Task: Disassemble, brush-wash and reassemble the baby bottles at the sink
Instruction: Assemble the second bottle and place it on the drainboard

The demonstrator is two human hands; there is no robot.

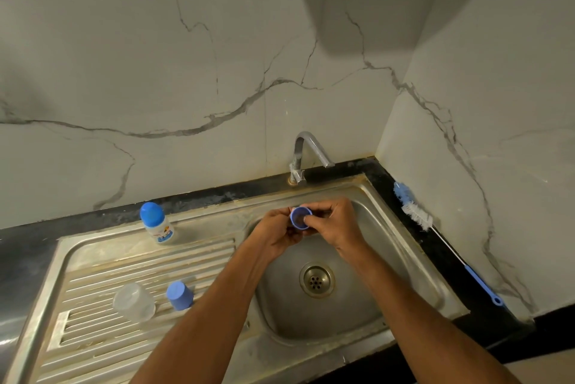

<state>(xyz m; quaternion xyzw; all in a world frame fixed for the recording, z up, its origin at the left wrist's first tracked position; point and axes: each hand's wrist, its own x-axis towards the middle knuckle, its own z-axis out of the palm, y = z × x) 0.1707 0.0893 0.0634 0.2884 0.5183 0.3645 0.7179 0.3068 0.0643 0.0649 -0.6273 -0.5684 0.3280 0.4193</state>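
Marble-walled corner, steel sink (pixel 413 262). Blue bottle ring (pixel 300 218) was held above the basin, open side toward the camera. Left hand (pixel 277 232) and right hand (pixel 334 225) both gripped it, fingers (pixel 314 219) clamped on the rim. Capped bottle (pixel 156 223), clear cup (pixel 133 302) and blue cap (pixel 179 295) stood on the drainboard. Brush (pixel 417 212) lay on the counter (pixel 441 246), right of the sink.

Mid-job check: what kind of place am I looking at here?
Most likely a home kitchen sink corner. A steel sink with a ribbed drainboard and a tap sits in a dark counter against marble-look wall tiles. Both hands, left hand and right hand, hold a blue bottle part over the basin.
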